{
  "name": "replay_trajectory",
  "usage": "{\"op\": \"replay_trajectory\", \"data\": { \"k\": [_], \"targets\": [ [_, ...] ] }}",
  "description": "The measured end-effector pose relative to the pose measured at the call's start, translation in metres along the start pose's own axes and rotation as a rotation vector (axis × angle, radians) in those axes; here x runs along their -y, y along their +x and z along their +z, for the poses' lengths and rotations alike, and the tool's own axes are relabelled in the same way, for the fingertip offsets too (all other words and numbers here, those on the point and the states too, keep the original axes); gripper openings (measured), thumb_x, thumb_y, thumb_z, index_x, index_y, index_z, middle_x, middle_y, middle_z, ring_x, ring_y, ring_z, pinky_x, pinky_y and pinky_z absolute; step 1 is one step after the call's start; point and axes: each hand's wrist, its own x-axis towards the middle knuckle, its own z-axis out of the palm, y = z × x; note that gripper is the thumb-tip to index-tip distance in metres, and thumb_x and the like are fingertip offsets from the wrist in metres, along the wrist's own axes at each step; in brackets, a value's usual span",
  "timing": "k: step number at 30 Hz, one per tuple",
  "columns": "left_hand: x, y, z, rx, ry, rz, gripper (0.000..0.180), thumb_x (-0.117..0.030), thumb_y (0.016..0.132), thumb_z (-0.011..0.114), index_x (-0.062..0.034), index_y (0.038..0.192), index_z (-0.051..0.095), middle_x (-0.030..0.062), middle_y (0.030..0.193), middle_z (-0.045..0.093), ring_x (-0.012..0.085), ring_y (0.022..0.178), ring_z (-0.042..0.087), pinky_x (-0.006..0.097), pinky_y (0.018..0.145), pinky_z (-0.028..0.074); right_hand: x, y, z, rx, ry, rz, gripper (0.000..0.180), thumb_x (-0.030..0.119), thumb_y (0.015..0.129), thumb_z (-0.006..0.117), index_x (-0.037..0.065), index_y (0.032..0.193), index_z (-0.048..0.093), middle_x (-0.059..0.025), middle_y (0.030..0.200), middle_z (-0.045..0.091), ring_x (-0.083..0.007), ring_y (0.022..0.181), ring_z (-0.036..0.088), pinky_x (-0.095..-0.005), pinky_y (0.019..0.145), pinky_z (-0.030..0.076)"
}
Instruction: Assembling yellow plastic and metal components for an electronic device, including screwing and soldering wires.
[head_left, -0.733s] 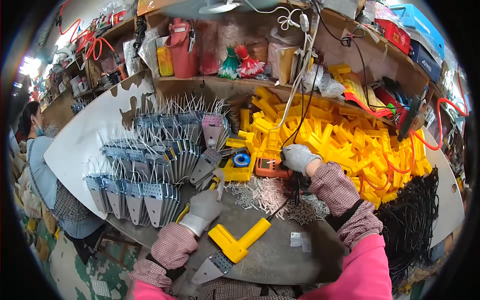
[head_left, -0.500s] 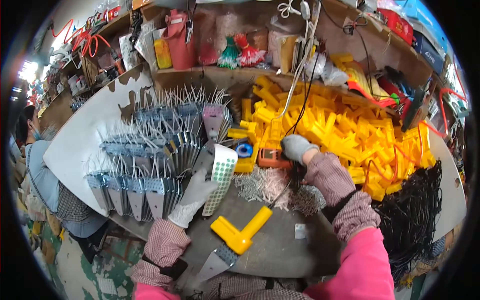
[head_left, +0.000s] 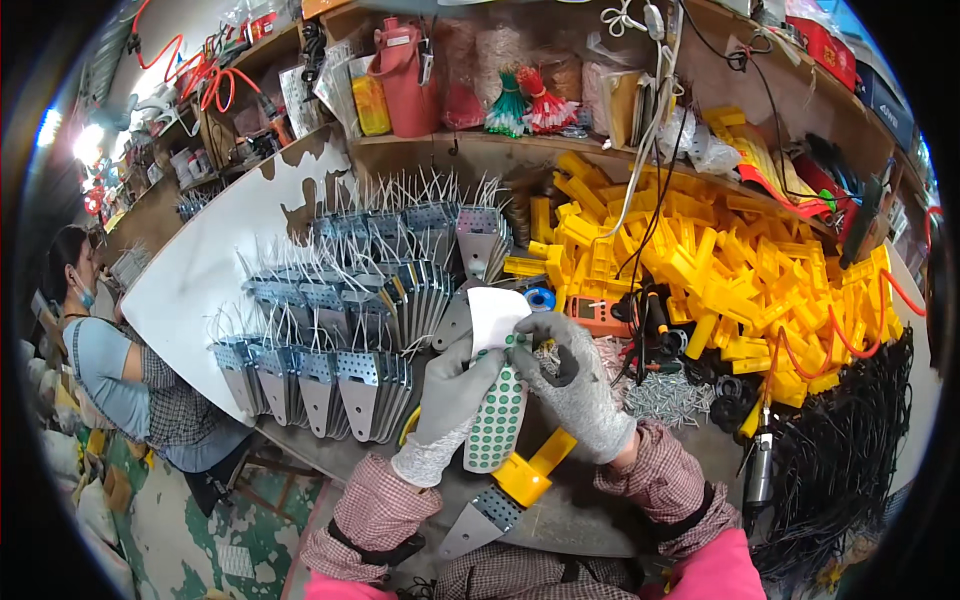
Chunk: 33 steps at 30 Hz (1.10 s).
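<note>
A strip of round green stickers on white backing (head_left: 495, 430) is held up over the middle of the table, its white upper end bent back. My left hand (head_left: 447, 398), in a grey glove, grips its left side with thumb and fingers. Thumb and fingertips of my right hand (head_left: 585, 385), also gloved, pinch the strip at the bend, by the green dots; whether a single sticker is lifted there I cannot tell. Just below lies a yellow plastic T-shaped handle (head_left: 525, 478) with a perforated, tapered metal plate (head_left: 480, 525) at its near end, partly hidden by the strip.
Rows of metal plates with white wires (head_left: 340, 390) stand on the left. Yellow plastic housings (head_left: 740, 280) are heaped at the right, with black cables (head_left: 840, 460) nearer. An orange meter (head_left: 598, 315), screws (head_left: 670, 398) and a power screwdriver (head_left: 760, 465) lie closer. Another person (head_left: 110, 360) sits far left.
My right hand has come from beside the orange meter to the sticker strip. The strip has been raised and brought right by my left hand. The head view has shifted.
</note>
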Motion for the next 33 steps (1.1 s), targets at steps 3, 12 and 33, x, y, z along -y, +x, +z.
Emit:
{"op": "replay_trajectory", "data": {
  "k": [3,12,33],
  "targets": [
    [0.003,0.003,-0.001,-0.042,0.074,0.057,0.023,-0.008,0.098,0.059,0.0007,0.118,0.064,0.0014,0.084,0.069,0.0082,0.075,0.068,0.025,0.064,0.055,0.005,0.007,-0.005,-0.054,-0.463,-0.247,0.035,0.01,0.08,0.077,0.01,0.112,0.064,-0.0119,0.113,0.057,-0.0323,0.112,0.054,-0.0444,0.098,0.043],
    [0.023,0.033,-0.02,-0.197,1.3,0.816,0.013,-0.011,0.086,0.067,-0.0041,0.085,0.056,0.0175,0.073,0.061,0.0401,0.066,0.061,0.049,0.061,0.049,-0.023,0.012,0.017,-0.102,-0.424,-0.253,0.028,0.007,0.069,0.077,0.009,0.093,0.064,-0.0094,0.108,0.058,-0.0342,0.109,0.053,-0.0478,0.094,0.042],
    [0.084,-0.161,-0.041,0.597,1.337,0.298,0.073,-0.04,0.08,0.073,-0.0052,0.139,0.049,0.0155,0.144,0.048,0.0298,0.13,0.05,0.05,0.11,0.038,-0.09,0.015,-0.039,0.682,-1.012,-0.32,0.04,0.011,0.082,0.063,0.014,0.121,0.064,-0.0181,0.117,0.06,-0.0393,0.125,0.051,-0.0522,0.111,0.037]
  ]
}}
